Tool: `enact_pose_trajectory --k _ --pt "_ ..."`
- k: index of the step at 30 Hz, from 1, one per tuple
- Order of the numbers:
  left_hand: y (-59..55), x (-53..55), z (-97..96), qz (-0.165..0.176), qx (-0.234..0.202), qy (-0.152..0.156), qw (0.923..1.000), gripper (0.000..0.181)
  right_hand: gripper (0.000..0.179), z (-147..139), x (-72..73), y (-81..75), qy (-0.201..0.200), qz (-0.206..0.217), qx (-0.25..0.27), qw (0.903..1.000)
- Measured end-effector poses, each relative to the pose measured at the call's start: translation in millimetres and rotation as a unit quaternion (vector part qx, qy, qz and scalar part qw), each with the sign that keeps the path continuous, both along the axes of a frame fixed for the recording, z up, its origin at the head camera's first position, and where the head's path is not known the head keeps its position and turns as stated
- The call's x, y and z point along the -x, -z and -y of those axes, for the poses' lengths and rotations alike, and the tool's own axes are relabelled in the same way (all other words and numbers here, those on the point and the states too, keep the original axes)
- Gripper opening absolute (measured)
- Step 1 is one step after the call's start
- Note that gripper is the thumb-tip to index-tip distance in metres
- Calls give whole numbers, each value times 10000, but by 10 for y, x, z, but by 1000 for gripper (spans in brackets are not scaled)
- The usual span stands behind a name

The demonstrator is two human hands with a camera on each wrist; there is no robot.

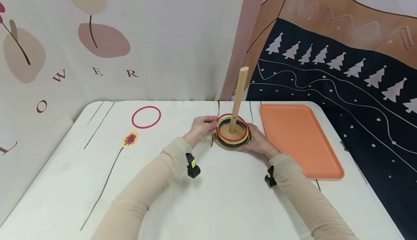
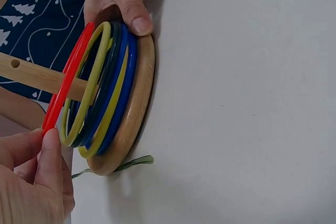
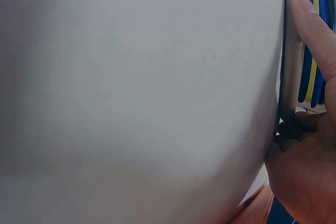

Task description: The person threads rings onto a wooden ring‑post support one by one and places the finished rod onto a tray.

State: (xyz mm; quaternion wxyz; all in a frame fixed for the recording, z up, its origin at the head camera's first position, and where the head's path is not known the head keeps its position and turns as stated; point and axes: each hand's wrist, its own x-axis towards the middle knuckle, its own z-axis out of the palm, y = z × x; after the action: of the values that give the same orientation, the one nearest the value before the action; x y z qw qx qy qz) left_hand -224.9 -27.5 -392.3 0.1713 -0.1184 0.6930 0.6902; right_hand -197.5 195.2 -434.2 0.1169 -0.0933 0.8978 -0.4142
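A wooden peg (image 1: 240, 91) rises from a round wooden base (image 2: 142, 87), leaning to the right in the head view. Blue rings (image 2: 129, 77), yellow rings (image 2: 102, 64) and a dark one are stacked around it, low by the base. My left hand (image 1: 200, 128) pinches a red ring (image 2: 68, 80) between thumb and fingertips; this ring encircles the peg above the stack and tilts slightly. On the opposite side, my right hand (image 1: 258, 142) grips the base, its thumb (image 3: 312, 27) along the rim beside the rings. Its other fingers are mostly hidden.
Another red ring (image 1: 140, 127) lies flat on the white tabletop (image 1: 208, 203), toward the back left. An orange tray (image 1: 299, 138) occupies the right side, close to my right hand. Patterned cloth walls (image 1: 182, 51) stand behind the table.
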Motion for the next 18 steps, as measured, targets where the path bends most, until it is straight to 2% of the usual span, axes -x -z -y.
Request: enact_pose_trajectory --k 12,18 --pt "33 8 -25 0 312 92 9995 27 106 -3 20 34 -31 -136 -4 9999" --pt "64 20 -35 -108 407 103 9991 26 106 -4 -5 21 -101 -286 109 9995"
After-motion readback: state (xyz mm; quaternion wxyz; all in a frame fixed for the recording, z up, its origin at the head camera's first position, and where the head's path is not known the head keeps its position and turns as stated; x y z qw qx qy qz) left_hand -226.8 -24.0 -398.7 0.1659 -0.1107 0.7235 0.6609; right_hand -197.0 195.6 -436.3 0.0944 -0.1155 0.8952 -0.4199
